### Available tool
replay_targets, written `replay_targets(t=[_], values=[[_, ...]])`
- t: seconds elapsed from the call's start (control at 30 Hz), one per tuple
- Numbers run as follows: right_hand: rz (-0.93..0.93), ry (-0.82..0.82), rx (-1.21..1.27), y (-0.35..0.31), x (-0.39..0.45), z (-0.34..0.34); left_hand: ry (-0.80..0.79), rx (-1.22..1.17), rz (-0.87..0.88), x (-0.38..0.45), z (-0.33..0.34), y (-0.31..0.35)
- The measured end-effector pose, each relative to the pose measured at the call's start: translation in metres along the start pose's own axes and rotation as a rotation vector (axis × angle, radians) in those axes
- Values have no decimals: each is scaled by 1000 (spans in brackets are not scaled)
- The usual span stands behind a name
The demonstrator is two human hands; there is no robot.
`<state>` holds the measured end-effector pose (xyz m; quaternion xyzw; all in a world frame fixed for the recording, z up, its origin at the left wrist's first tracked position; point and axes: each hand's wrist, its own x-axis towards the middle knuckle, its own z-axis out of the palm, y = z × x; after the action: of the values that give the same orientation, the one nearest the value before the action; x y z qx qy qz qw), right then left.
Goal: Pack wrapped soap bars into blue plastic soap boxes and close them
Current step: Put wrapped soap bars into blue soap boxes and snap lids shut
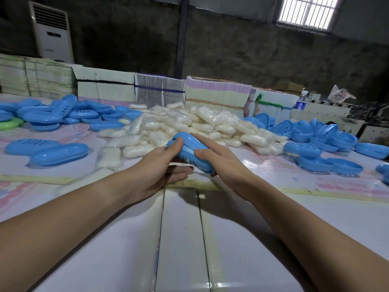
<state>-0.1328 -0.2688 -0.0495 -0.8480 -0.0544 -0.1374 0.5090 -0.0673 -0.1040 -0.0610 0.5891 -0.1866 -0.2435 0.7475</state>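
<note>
Both hands hold one blue plastic soap box [190, 147] just above the table's middle. A sliver of white soap shows in the gap between its two halves. My left hand [162, 165] grips it from the left, thumb on top and fingers underneath. My right hand [219, 157] holds its right side, thumb pressed on the seam and index finger stretched along the top. Behind lies a big heap of wrapped white soap bars [189, 127].
Loose blue box halves are piled at the left [52, 114] and right [320, 135]; two lie apart at near left [59, 152]. Stacks of flat cartons [216, 91] line the table's back. A water bottle [301, 102] stands at far right. White cardboard sheets [181, 239] lie in front of me.
</note>
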Motion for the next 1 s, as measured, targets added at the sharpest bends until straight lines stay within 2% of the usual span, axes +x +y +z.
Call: replay_targets(t=[0.4, 1.0], values=[[40, -47, -37, 0, -1, -7, -41, 19, -39, 0, -3, 1], [44, -21, -33, -5, -1, -2, -28, 5, -84, 0, -5, 5]])
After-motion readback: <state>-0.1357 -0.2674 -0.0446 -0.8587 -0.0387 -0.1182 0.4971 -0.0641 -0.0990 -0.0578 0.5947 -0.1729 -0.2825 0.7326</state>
